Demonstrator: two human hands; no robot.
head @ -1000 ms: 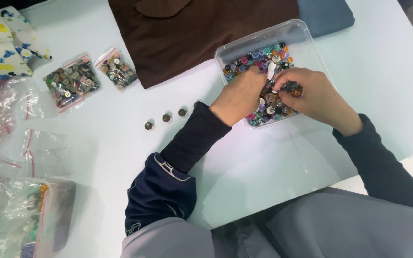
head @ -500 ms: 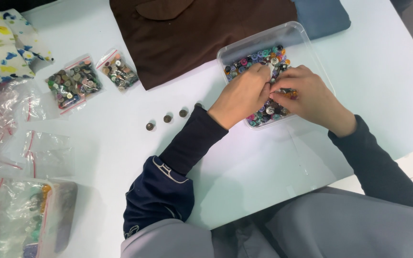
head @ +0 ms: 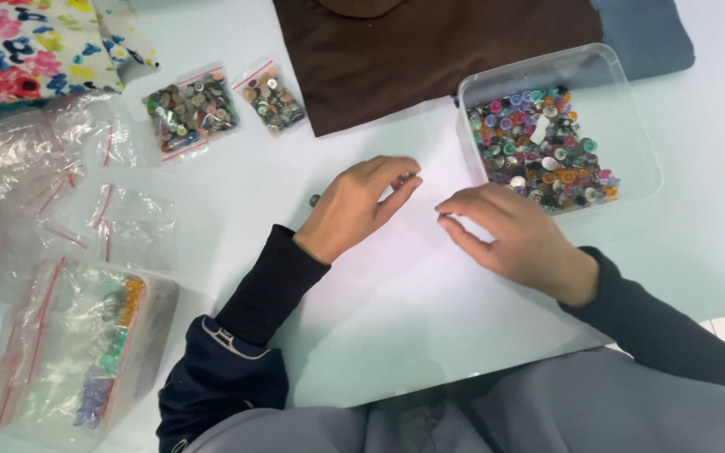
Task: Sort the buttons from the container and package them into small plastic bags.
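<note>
Clear box of many-coloured buttons, brown cloth, blue cloth, flowery cloth in pink, blue and yellow, white tabletop, clear bags with red strips, black sleeves

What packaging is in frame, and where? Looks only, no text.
Clear plastic tub: upper right, rectangular, holding mixed coloured buttons.
Two small zip bags: upper left of centre, clear, red-striped, dark buttons.
Large zip bag: lower left, clear, coloured beads.
Empty zip bags: left, clear, crumpled.
</note>
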